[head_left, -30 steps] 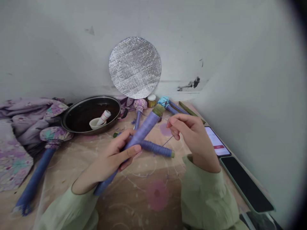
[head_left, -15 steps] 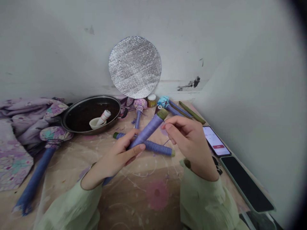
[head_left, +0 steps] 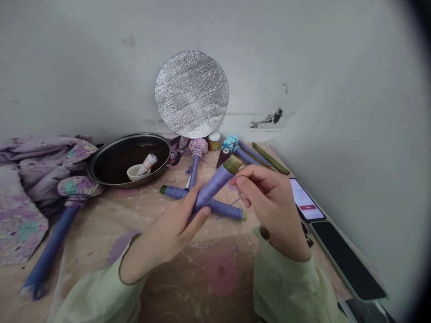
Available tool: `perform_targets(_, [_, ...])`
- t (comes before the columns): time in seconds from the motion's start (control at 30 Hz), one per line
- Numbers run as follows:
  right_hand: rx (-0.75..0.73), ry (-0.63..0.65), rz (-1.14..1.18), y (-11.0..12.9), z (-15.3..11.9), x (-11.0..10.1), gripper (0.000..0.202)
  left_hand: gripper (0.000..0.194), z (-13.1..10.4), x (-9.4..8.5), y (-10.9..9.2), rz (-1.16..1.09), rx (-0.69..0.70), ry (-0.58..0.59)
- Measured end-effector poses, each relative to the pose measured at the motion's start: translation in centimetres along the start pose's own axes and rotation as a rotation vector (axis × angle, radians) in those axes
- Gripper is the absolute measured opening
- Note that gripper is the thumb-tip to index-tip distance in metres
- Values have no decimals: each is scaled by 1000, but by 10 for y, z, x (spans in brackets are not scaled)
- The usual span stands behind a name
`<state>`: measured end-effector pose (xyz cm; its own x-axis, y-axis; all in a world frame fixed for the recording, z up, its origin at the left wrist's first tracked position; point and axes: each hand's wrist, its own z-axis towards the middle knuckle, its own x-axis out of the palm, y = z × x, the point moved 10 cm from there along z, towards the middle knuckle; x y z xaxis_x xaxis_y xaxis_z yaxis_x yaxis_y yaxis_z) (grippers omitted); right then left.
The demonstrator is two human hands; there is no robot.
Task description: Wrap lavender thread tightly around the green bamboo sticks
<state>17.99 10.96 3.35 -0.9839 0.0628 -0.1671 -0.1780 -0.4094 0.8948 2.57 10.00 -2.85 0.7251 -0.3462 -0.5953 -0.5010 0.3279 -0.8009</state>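
Note:
A purple wrapped tube with a green end is gripped by my left hand, its green end tilted up and to the right. Close to that end, the thumb and forefinger of my right hand are pinched together; what they hold, if anything, is too small to make out. Under the tube, a second purple thread spool lies across the table, partly hidden by my left hand. A short strand of purple thread shows between this spool and my right hand.
A black pan holding a white bowl stands back left. Cloth-headed sticks, a small jar and a dark bottle lie around. Two phones rest at the right. A silver disc stands upright behind.
My left hand and the tube have shifted slightly to the right, and the tube's green end faces more toward the camera. My right hand has moved slightly right, its fingers still pinched.

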Motion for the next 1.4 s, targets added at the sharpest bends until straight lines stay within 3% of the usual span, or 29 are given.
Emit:
perform_targets(0.23, [4, -38, -8, 1, 1, -4, 21, 52, -3, 1, 2, 56, -4, -40])
perform_targets(0.4, [-24, -77, -87, 3, 3, -8, 31, 54, -7, -2, -10, 89, 31, -49])
perform_targets(0.63, [-17, -129, -117, 1, 4, -10, 37, 53, -15, -1, -15, 298, 40, -137])
perform_targets(0.7, [-43, -125, -95, 3, 4, -10, 36, 53, -15, 5, -15, 229, 49, -88])
perform_targets(0.8, [-84, -96, -66, 4, 4, -8, 34, 49, -16, 21, -16, -40, 56, 96])
perform_targets(0.93, [-76, -38, 57, -2, 2, -3, 30, 38, -24, 51, -20, -581, -44, 407])
perform_targets(1.0, [-51, -34, 124, -7, 2, -4, 29, 40, -29, 63, -23, -872, -117, 507])
perform_targets(1.07, [-36, -37, 155, -11, 2, -5, 29, 38, -29, 66, -23, -1007, -154, 514])
perform_targets(1.2, [-28, -11, 201, -12, 3, -4, 27, 33, -24, 58, -13, -868, -155, 417])
perform_targets(1.4, [-56, 34, 244, -9, 3, -2, 17, 35, -23, 54, -9, -806, -167, 390])
